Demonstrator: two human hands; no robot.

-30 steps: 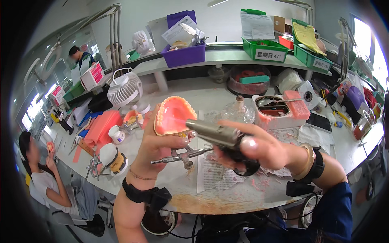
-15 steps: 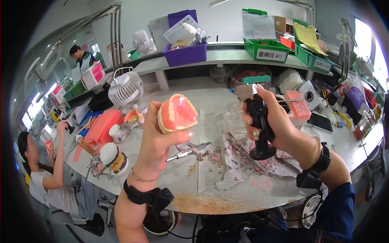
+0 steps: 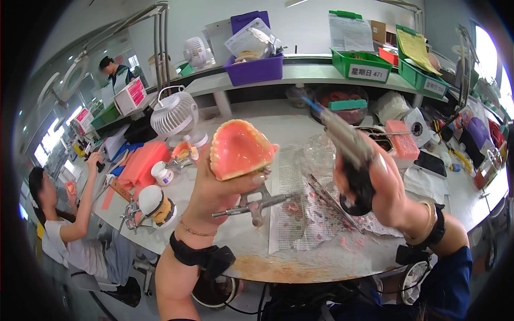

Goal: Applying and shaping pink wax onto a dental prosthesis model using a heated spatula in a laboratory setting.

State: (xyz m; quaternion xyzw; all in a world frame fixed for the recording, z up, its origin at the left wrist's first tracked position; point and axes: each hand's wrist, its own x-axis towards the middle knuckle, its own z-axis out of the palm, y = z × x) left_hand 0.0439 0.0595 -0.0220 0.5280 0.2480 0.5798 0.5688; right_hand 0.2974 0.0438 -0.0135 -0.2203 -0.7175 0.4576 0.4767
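Observation:
My left hand [image 3: 206, 195] is wrapped round a dental model [image 3: 241, 150], holding it up above the bench. Glossy pink wax covers its palate, and a row of cream teeth runs along its rim. Below it a metal articulator frame [image 3: 257, 206] shows beside my palm; how it joins the model is hidden by my hand. My right hand [image 3: 383, 179] grips a hand-held gas torch [image 3: 345, 136] by its black body. Its metal nozzle points up and left, past the model's far side, with a blue flame [image 3: 310, 104] at the tip. The torch is slightly blurred.
Newspaper [image 3: 289, 224] with pink shavings and a metal tool [image 3: 337, 203] lies under my hands. Pink wax sheets [image 3: 142, 166], a white fan [image 3: 174, 112] and another articulated model [image 3: 158, 206] stand left. A phone [image 3: 430, 163] lies right. A co-worker [image 3: 69, 224] sits at far left.
The torch has swung from upright to pointing up and left, and a blue flame now shows. My left hand has turned the model so its pink inside faces me more.

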